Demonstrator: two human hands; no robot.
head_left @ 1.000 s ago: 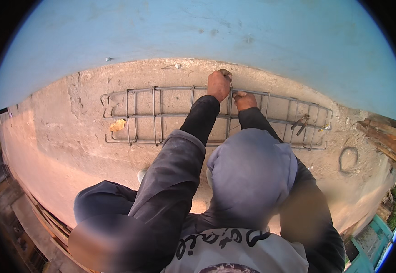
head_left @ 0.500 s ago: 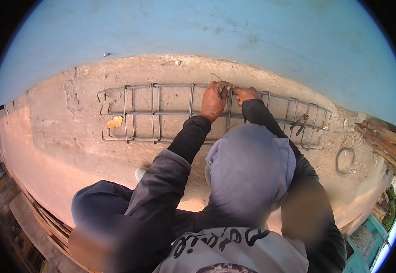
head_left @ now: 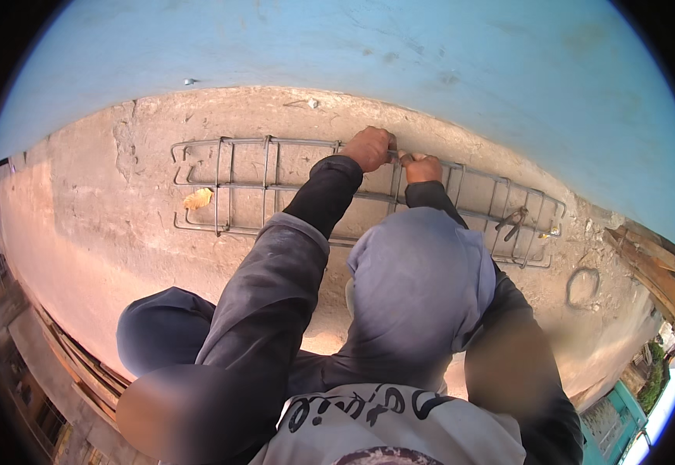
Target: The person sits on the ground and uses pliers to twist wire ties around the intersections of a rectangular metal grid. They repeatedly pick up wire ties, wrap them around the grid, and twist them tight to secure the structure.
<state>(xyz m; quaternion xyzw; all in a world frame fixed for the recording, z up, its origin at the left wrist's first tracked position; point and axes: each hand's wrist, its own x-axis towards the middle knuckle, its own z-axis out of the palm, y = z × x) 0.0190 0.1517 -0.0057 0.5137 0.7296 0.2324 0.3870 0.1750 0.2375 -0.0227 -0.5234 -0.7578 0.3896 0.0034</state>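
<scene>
A long rebar cage (head_left: 241, 186) of thin steel bars and rectangular stirrups lies across the concrete in front of me. My left hand (head_left: 368, 149) is closed on its far long bar, next to a stirrup. Close beside it on the right, my right hand (head_left: 423, 167) has its fingers curled at the same bar. What those fingers pinch is hidden. Dark pincers (head_left: 513, 222) rest across the cage's right part. My knee and sleeves cover part of the near bar.
A blue wall (head_left: 337, 54) rises beyond the concrete floor (head_left: 105, 256). One dry yellow leaf (head_left: 197, 199) lies at the cage's left end. Right of the cage are a loop of wire (head_left: 583, 288) and stacked wooden boards (head_left: 651, 267). More planks (head_left: 74, 360) lie at the lower left.
My left hand has shifted slightly up and turned, its wrist now higher over the far bar. My right hand stays close beside it. The view has moved a little.
</scene>
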